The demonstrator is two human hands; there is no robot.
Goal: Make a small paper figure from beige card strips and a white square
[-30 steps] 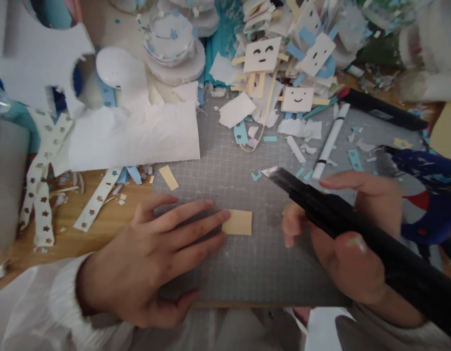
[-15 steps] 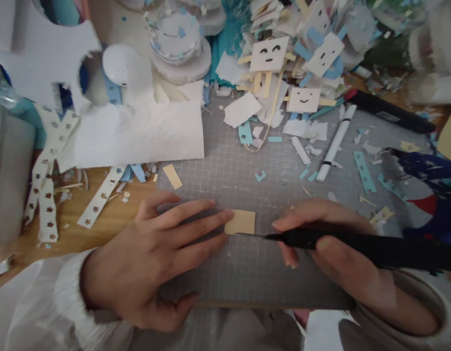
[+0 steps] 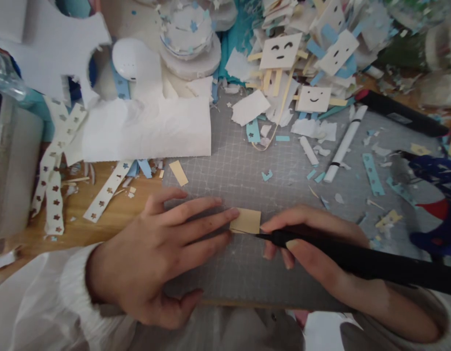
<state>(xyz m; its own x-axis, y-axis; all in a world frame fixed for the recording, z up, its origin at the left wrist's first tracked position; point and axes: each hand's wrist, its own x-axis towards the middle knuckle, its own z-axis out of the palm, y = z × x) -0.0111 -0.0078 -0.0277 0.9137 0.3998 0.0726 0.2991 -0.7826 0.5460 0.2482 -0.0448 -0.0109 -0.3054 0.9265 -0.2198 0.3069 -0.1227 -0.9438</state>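
Observation:
My left hand (image 3: 174,248) lies flat on the grey cutting mat (image 3: 218,278) with its fingers stretched out. One fingertip rests on the left end of a small pale yellow paper rectangle (image 3: 249,221). In my right hand (image 3: 313,243) is a black tool (image 3: 328,251) with a fine pointed tip, gripped between thumb and fingers. Whether it is a craft knife or tweezers I cannot tell. Its tip lies along the lower edge of the yellow paper, and my right index fingertip is close by the paper's right edge.
Paper figures with drawn faces (image 3: 280,51) crowd the back right. A white marker (image 3: 345,146), a dark pen (image 3: 401,113) and blue-handled scissors (image 3: 435,195) lie at right. Left are a white tissue (image 3: 148,131), a white earphone case (image 3: 127,59) and star-punched strips (image 3: 54,195).
My right hand has shifted slightly left, and the tool has tilted, its back end lower. My left hand stays on the yellow paper. The whole view has shifted a little.

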